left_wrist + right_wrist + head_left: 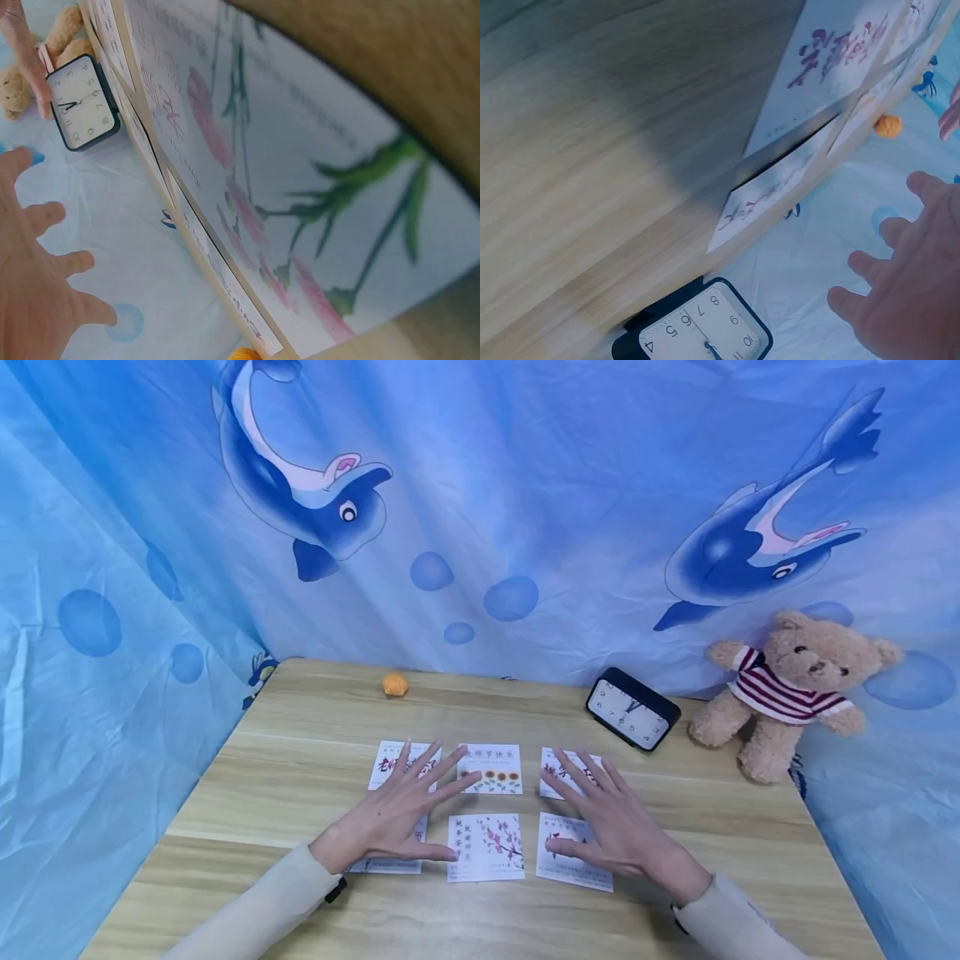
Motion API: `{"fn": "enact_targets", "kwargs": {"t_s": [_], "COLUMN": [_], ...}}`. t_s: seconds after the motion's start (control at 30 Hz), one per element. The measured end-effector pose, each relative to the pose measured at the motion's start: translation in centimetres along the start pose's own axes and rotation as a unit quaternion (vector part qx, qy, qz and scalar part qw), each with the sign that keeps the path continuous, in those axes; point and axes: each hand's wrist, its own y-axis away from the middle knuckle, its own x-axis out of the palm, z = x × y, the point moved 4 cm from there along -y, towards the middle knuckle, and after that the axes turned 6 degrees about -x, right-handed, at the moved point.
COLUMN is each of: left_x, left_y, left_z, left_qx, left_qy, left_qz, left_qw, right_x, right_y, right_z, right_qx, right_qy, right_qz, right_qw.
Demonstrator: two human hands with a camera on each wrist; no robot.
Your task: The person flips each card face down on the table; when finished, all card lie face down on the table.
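While six white printed paper cards (486, 852) are lying in two rows of three on the light wooden tabletop (247, 810), the left hand (386, 820) is hovering over the left end, the right hand (618, 827) over the right, all fingers (455, 787) fanning out loose, released. Slim gaps are separating the cards, decent wiggle room running to both side edges. A black-framed rectangular clock (632, 710) is sitting farther back.

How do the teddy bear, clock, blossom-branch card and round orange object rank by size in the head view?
1. Teddy bear
2. Clock and blossom-branch card: too alike to rank, and the card lies nearer the camera
3. Round orange object
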Motion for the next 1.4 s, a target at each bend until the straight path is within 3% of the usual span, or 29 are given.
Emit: {"fn": "enact_targets", "kwargs": {"t_s": [0.2,0.3,0.37,0.47,0.63,0.7,0.83,0.93,1.03,1.27,1.4], "left_x": [-0.3,-0.6,-1.0,-1.5,-2.1,-2.2,-2.1,-2.0,-1.8,-1.6,-1.2], "left_y": [0.2,0.4,0.5,0.8,1.2,1.6,2.5,3.2,3.7,4.4,4.6], "left_z": [0.2,0.4,0.5,1.0,2.3,2.9,4.1,4.9,5.5,6.1,6.2], "left_qx": [-0.032,-0.063,-0.091,-0.138,-0.226,-0.259,-0.316,-0.357,-0.383,-0.407,-0.418], "left_qy": [0.071,0.117,0.152,0.193,0.266,0.290,0.309,0.295,0.278,0.288,0.307], "left_qz": [0.013,0.015,0.012,-0.002,-0.054,-0.077,-0.103,-0.101,-0.093,-0.080,-0.063], "left_qw": [0.9969,0.9909,0.9841,0.9714,0.9355,0.9182,0.8914,0.8806,0.8759,0.8632,0.8527], "right_x": [-1.0,-1.5,-1.6,-1.5,-0.7,-0.3,0.4,0.9,1.5,2.6,3.1], "right_y": [-0.8,-1.2,-1.6,-2.3,-3.8,-4.4,-5.9,-7.3,-8.6,-11.1,-12.0], "right_z": [0.3,0.4,0.5,0.8,1.1,1.3,2.2,3.3,4.5,7.9,9.2], "right_qx": [-0.007,0.019,0.044,0.076,0.101,0.109,0.105,0.091,0.083,0.070,0.085], "right_qy": [-0.026,-0.086,-0.149,-0.234,-0.350,-0.398,-0.494,-0.558,-0.595,-0.640,-0.650], "right_qz": [-0.047,-0.071,-0.084,-0.105,-0.115,-0.105,-0.079,-0.057,-0.030,0.030,0.035], "right_qw": [0.999,0.994,0.984,0.964,0.924,0.905,0.860,0.823,0.799,0.764,0.754]}}
